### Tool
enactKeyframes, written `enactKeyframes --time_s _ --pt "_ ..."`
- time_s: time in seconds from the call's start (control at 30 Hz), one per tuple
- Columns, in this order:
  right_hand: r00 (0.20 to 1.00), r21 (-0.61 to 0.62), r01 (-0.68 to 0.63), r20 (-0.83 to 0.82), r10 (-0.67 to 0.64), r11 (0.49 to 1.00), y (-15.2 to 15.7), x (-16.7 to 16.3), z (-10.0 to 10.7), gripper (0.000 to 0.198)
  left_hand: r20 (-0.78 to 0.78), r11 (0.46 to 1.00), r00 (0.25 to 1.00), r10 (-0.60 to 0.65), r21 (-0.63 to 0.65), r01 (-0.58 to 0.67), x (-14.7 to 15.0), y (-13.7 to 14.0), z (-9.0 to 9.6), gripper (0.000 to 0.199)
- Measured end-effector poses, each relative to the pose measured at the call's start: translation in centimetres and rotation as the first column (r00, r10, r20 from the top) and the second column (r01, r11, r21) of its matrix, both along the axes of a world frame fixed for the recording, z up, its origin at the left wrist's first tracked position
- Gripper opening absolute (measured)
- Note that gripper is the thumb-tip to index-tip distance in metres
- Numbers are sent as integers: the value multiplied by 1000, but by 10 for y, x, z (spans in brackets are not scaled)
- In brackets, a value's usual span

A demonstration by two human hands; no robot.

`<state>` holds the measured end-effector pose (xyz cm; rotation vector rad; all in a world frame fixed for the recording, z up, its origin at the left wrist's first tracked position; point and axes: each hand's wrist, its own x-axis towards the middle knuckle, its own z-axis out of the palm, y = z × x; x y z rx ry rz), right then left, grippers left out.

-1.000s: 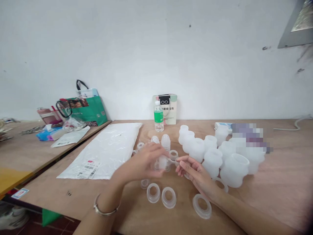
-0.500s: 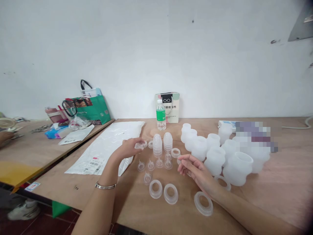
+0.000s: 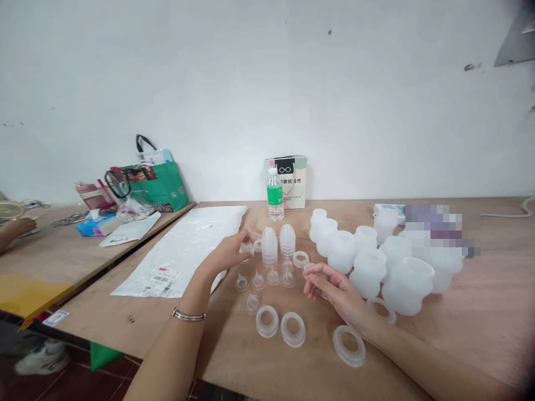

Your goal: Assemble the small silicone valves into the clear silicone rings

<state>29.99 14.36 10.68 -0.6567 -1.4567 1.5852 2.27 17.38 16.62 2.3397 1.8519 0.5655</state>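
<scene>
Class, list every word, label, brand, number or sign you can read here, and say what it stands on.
Paper bag: "眼镜", then an unclear character, then "市"; its smaller lines are too small to read.
Bottle: print too blurred.
Mailer: barcode visible; print too small.
Green bag: print too small.
Sticker: too blurred.
Envelope: print too blurred.
No number is readable.

In mid-frame a green-labelled water bottle (image 3: 275, 196) stands in front of a paper bag (image 3: 298, 192) printed with glasses, while at middle left a green bag (image 3: 168, 184) stands behind a blue tissue pack (image 3: 90, 226), a white cable (image 3: 504, 215) lies at far right, and a white shoe (image 3: 44, 359) shows at lower left.
</scene>
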Motion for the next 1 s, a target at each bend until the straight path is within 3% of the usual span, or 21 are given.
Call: enactKeyframes --time_s 0.13,0.2,0.3,0.63,0.77,0.83,0.93,1.0 --pt "1000 13 -2 4 1 1000 1 -1 -1 22 16 981 991 136 135 -137 -13 -2 5 26" --pt "1000 19 -9 4 9 1000 1 -2 -2 22 -94 978 975 203 58 -199 -19 -2 3 23" --pt "1000 25 -13 5 13 1000 1 -1 -3 22 -218 973 953 208 -57 -226 -21 -1 -2 23" --pt "1000 28 -8 30 8 1000 -2 -1 1 23 -144 981 985 93 -158 -115 -7 0 -2 25" --pt "999 52 2 49 -4 999 -2 0 2 23 -145 974 986 80 -200 -108 -13 -1 -3 38" --pt "998 85 12 64 -17 996 -2 0 3 24 -124 988 991 51 -140 -68 -14 -4 0 41" --pt "991 161 74 98 -91 984 0 1 4 23 -45 999 998 -35 6 35 -10 -11 9 29" --pt "970 210 162 147 -195 964 2 2 5 23 -12 994 995 -102 -28 101 -4 -14 13 24"
